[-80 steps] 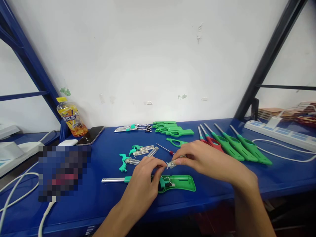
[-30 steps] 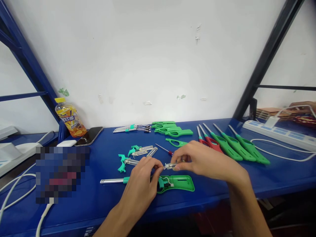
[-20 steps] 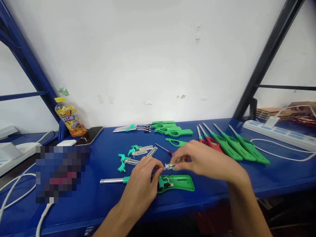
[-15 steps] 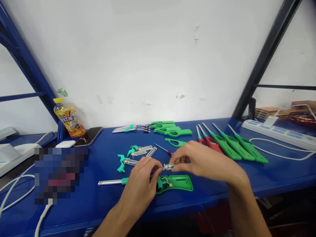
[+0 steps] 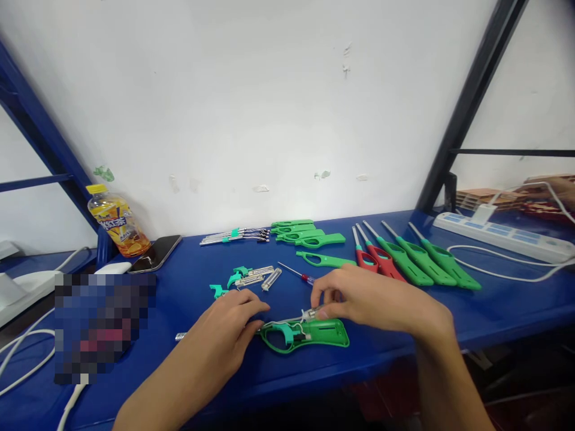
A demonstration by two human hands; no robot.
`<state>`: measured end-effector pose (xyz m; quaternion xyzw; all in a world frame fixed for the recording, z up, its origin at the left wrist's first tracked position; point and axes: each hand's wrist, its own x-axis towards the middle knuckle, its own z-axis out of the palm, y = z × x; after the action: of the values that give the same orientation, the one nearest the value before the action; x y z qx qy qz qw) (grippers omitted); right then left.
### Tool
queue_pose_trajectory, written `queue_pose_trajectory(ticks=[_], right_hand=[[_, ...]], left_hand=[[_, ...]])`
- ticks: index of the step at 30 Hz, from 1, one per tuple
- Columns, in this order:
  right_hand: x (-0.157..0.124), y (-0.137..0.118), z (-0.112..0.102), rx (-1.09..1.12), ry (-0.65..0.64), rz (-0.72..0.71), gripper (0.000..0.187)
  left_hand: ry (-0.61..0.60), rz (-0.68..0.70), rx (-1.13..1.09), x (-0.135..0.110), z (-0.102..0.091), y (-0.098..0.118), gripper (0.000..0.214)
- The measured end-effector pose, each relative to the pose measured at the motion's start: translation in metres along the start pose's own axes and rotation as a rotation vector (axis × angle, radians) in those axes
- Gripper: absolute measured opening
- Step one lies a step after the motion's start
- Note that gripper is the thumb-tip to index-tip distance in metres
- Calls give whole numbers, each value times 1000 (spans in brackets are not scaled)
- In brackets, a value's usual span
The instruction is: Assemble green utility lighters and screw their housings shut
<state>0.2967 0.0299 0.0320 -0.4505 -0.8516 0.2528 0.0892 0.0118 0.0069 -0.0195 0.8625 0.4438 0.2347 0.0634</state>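
An opened gas lighter lies before me, its green half shell [image 5: 330,333] facing up with a teal trigger [image 5: 286,334] and a thin tube inside. My left hand [image 5: 233,326] grips the lighter at the front of the shell, covering most of its metal barrel [image 5: 180,336]. Between thumb and fingertips, my right hand [image 5: 344,293] pinches a clear fuel tank [image 5: 311,314] just above the shell's upper edge. A screwdriver [image 5: 308,279] lies behind that hand. Loose clear tanks [image 5: 272,279] and teal triggers [image 5: 237,276] lie beyond my left hand.
Green shell halves [image 5: 321,239] and metal barrels with wires [image 5: 233,236] lie along the wall. Assembled lighters [image 5: 411,263] stand to the right near a power strip [image 5: 507,236]. A drink bottle [image 5: 119,221] and a phone [image 5: 157,252] are on the left. Another person's hand [image 5: 554,188] shows far right.
My left hand has moved left, away from the tank's end to the shell's front, uncovering the trigger. My right hand still holds the tank, slightly lower over the shell.
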Motion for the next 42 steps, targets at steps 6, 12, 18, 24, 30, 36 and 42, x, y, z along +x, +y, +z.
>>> queue_pose_trajectory(ticks=[6,12,18,24,30,36,42], right_hand=[[1,0,1,18,-51,42,7],[0,-1,0,15,-92,84,17],[2,-3,1,-6,-94,94,17],[-1,-4,0,-13,-82,69,8],[-9,-6,0,-48,-68,59,6],[-13,-3,3,-85,-50,54,10],[-12,-3,2,-94,-48,51,11]], left_hand=[[-89,-38,13,-7,-9,-6,25],[-273,-77,-8,-4,-14,-10,26],[-285,-104,2,0,-16,-5,28],[-295,-74,-6,4,-17,-3,33],[-303,-67,-7,2,-17,-4,32],[-261,-92,76,-2,-9,16,33],[-208,39,134,3,8,24,29]])
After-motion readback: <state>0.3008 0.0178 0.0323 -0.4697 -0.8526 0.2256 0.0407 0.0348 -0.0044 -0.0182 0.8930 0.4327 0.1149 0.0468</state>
